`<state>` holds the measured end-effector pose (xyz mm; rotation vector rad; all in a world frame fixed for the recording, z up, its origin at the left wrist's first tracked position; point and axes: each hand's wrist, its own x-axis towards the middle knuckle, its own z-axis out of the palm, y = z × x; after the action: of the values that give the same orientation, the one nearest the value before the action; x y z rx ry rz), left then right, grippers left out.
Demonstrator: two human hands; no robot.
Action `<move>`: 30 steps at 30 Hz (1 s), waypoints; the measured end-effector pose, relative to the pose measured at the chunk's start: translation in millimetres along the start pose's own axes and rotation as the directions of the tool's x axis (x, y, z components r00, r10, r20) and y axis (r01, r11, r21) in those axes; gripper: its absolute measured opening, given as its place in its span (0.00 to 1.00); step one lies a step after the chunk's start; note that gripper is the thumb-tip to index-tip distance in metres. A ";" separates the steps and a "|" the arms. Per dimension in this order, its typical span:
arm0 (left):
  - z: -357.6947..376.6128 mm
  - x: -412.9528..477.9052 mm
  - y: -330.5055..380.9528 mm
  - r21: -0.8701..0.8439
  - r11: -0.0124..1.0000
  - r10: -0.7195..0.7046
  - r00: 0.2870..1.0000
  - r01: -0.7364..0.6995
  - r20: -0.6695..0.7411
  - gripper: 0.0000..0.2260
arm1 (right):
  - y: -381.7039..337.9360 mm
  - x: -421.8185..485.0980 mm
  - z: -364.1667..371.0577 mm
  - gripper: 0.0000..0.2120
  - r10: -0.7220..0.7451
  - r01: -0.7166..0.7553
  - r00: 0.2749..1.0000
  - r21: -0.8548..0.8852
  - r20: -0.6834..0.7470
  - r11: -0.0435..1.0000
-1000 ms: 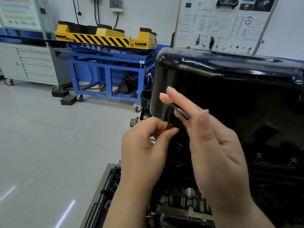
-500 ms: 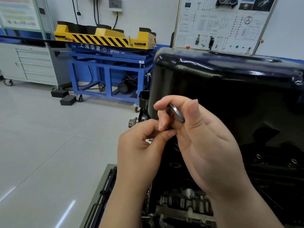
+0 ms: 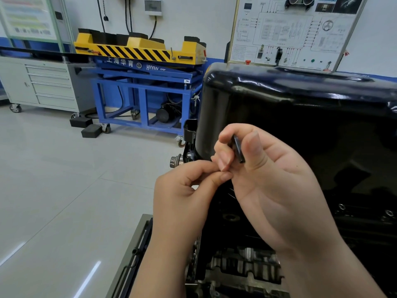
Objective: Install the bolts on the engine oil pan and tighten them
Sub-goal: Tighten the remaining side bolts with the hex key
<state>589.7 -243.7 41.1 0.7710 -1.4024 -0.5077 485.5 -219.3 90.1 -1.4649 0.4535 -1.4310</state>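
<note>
Pale grey floor (image 3: 53, 201) tiles take up the whole left half, a broad open stretch running back to the wall. At the far left a grey drawer cabinet (image 3: 49, 84) stands on castors. Beside it is a blue stand (image 3: 139, 100) carrying a yellow platform (image 3: 139, 50) with black hazard stripes. Two black blocks (image 3: 91, 131) lie on the tiles by the stand's front left leg, well apart from the work.

Near the bottom middle, the edge of a grey frame (image 3: 137, 244) slants up toward the engine and bounds the open floor on that side. The left hand (image 3: 182, 201) rises just right of this edge. Its thumb and forefinger are pressed together at the tips, the other fingers are curled under, and the tips touch the right hand's fingers. I cannot tell whether they grip anything.

The right hand (image 3: 268, 186) is raised in front of the oil pan (image 3: 300, 100), palm toward the camera, pinching a short dark piece (image 3: 237, 149) between thumb and forefinger. The piece is tilted and partly covered, so its form is unclear.

The pan is glossy black with rounded corners and bright reflections along its top edge. It fills the right half, and its left wall stands just behind the hands. Below it the engine block (image 3: 242, 267) shows bare metal ribs. On the dark flange at far right sit two bolt heads (image 3: 341, 206), close together. A wiring board (image 3: 290, 31) stands against the wall behind the pan.
</note>
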 end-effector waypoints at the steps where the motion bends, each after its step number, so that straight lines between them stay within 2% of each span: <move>1: -0.6 0.0 -0.6 -0.002 1.000 -0.006 1.000 0.006 0.003 0.02 | -0.9 0.0 0.6 0.14 0.005 -0.005 1.000 0.009 -0.004 1.000; 5: -1.2 -0.5 -1.5 0.000 1.000 -0.015 1.000 0.015 0.008 0.05 | -3.3 0.1 5.9 0.13 0.025 -0.023 0.999 0.051 -0.027 0.998; 9: -0.6 -0.9 -1.8 0.022 1.000 -0.020 1.000 0.020 0.002 0.03 | -3.9 0.3 10.8 0.15 0.028 -0.025 0.999 0.077 -0.036 0.997; 14: 0.2 -1.5 -1.7 0.012 1.000 -0.020 1.000 0.020 0.002 0.03 | -4.5 0.3 5.9 0.14 0.040 -0.038 0.999 0.045 -0.032 0.998; 21: 6.6 -4.0 3.6 0.059 0.998 0.030 1.000 -0.030 -0.004 0.03 | -1.9 -9.5 1.3 0.20 -0.065 0.065 0.997 0.001 -0.030 0.998; 24: 11.2 -7.0 11.9 0.099 0.994 0.056 0.997 -0.051 -0.044 0.08 | -5.9 -11.9 0.4 0.15 -0.107 0.106 0.994 -0.081 -0.008 0.991; 27: 13.2 -8.4 15.1 0.097 0.993 0.077 0.994 -0.070 -0.071 0.08 | -10.1 -20.6 -7.2 0.16 -0.131 0.126 0.991 -0.191 -0.017 0.974; 30: 13.3 -7.8 14.0 0.051 0.997 0.056 0.991 -0.050 -0.125 0.06 | -14.7 -36.2 -22.2 0.15 -0.181 0.143 0.976 -0.271 -0.119 0.952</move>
<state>573.9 -231.2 46.0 0.7882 -1.3180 -0.3789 451.8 -191.8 78.7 -1.6456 0.6430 -1.6641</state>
